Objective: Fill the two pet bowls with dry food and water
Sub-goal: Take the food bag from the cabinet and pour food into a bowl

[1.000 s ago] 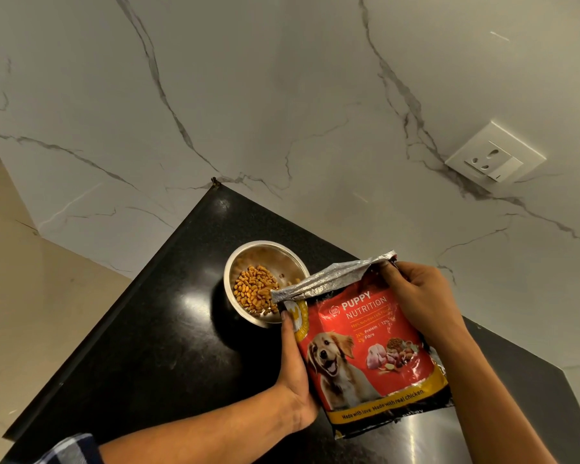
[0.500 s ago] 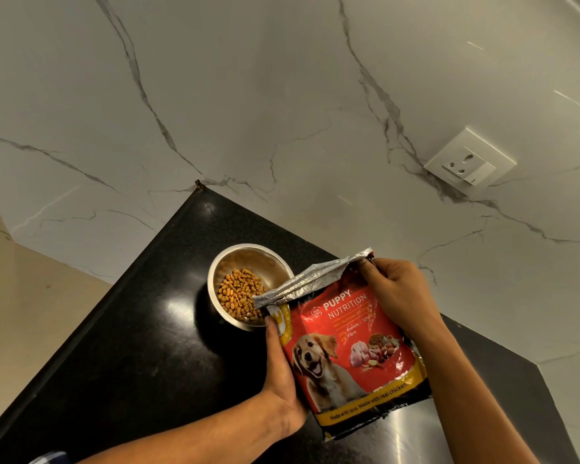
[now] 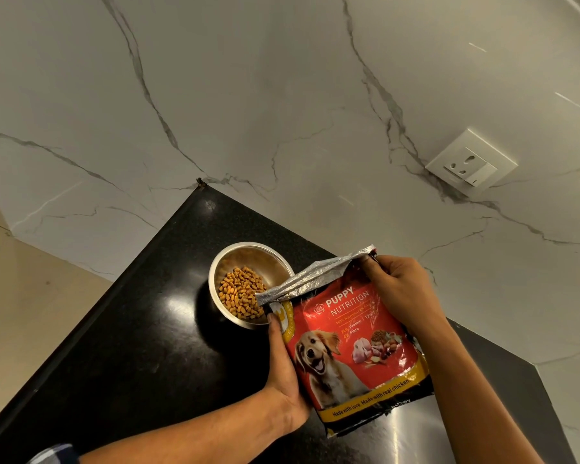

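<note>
A steel pet bowl stands on the black counter with a heap of brown dry food in it. Just right of the bowl a red puppy-food bag rests upright on the counter, its silver top edge open and leaning over the bowl's rim. My left hand grips the bag's left side. My right hand pinches the bag's top right corner. Only one bowl is in view.
A white marble wall rises behind the counter, with a white power socket at the right. The counter's left edge drops to a beige floor. A plaid sleeve shows at the bottom left.
Bag, bowl and both hands keep their grip and places relative to each other. Only the camera view has shifted slightly.
</note>
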